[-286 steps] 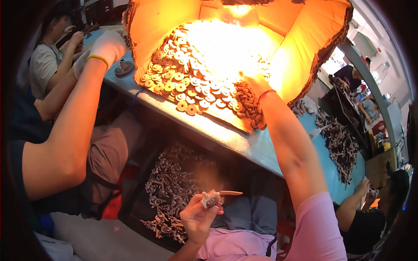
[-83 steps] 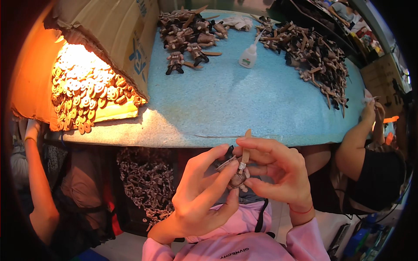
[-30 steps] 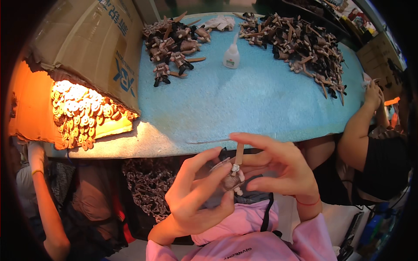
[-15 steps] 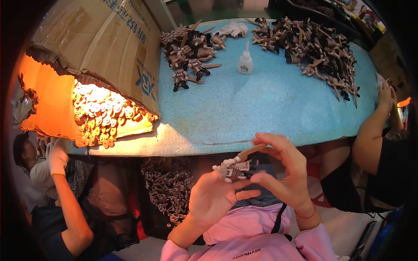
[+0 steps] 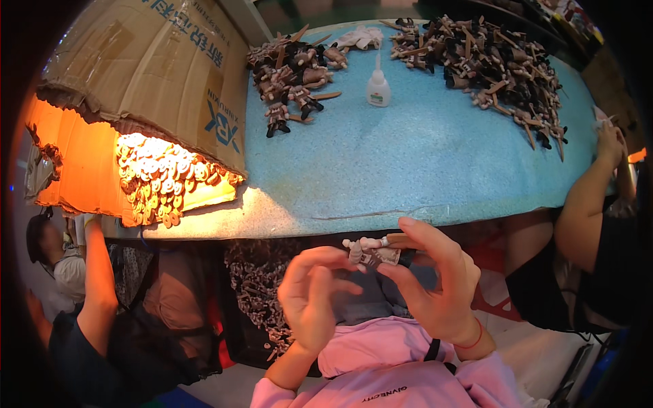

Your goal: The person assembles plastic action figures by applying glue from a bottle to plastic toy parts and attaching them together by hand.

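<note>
A small doll-like figure [image 5: 374, 252], with pale limbs and a brown-and-white body, is held sideways just off the table's near edge. My right hand [image 5: 445, 292] grips it between thumb and fingers, near the flat brown blade-like piece that sticks out of it. Next to the figure's other end, my left hand [image 5: 306, 292] is curved with its fingers apart and slightly smeared by motion. It does not appear to grip the figure. The right fingers partly hide the figure's far end.
A white squeeze bottle [image 5: 378, 88] stands on the blue tabletop [image 5: 326, 163], between two heaps of similar figures [image 5: 289, 75] [image 5: 503, 75]. A lit cardboard box [image 5: 156, 68] at left holds many round pieces. Below lies a dark bin of small parts [image 5: 255, 285]. Co-workers' arms [image 5: 98, 292] [image 5: 588, 177] flank me.
My left hand has drawn away from under the figure, to the left, and its palm has turned. The right hand keeps the figure, now lying more level.
</note>
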Motion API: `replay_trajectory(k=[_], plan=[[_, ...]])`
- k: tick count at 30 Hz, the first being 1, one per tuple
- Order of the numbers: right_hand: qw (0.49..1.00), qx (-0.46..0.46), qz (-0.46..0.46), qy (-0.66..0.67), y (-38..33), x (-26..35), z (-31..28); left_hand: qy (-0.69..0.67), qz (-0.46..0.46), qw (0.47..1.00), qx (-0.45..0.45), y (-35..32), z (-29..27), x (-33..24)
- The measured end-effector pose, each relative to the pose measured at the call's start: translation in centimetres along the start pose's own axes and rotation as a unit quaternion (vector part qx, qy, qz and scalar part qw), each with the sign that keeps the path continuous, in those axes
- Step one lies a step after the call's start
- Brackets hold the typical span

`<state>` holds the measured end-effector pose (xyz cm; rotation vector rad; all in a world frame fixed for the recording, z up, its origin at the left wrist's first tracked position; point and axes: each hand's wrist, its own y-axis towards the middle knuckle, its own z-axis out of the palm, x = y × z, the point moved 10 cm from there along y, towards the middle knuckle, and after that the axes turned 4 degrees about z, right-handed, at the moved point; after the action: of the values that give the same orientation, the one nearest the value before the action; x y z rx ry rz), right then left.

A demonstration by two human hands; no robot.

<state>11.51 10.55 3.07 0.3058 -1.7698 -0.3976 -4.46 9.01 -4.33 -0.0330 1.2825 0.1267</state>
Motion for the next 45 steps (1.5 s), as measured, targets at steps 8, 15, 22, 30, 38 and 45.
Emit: replay_trajectory(k=[8,15,22,30,38,45], plan=[[0.992,-0.001,-0.121,-0.017,-0.6,2.3,-0.1,0.328,0.287,0.9,0.021,-0.4,2.5,-7.1],[0.985,0.024,-0.167,-0.045,-1.1,3.1,0.0,0.375,0.279,0.883,0.044,-0.2,3.6,-7.7],[0.995,-0.004,-0.094,-0.021,-1.1,1.8,0.0,0.352,0.262,0.897,0.051,0.2,3.2,-7.7],[0.998,-0.018,-0.062,-0.023,-1.1,1.7,-0.3,0.317,0.252,0.913,0.051,0.1,3.0,-7.5],[0.997,-0.011,-0.072,-0.04,-1.5,1.8,0.2,0.378,0.292,0.877,0.057,-0.7,3.3,-7.6],[0.994,-0.029,-0.106,-0.026,-2.1,1.8,-0.4,0.316,0.26,0.91,0.064,-0.9,3.4,-7.1]])
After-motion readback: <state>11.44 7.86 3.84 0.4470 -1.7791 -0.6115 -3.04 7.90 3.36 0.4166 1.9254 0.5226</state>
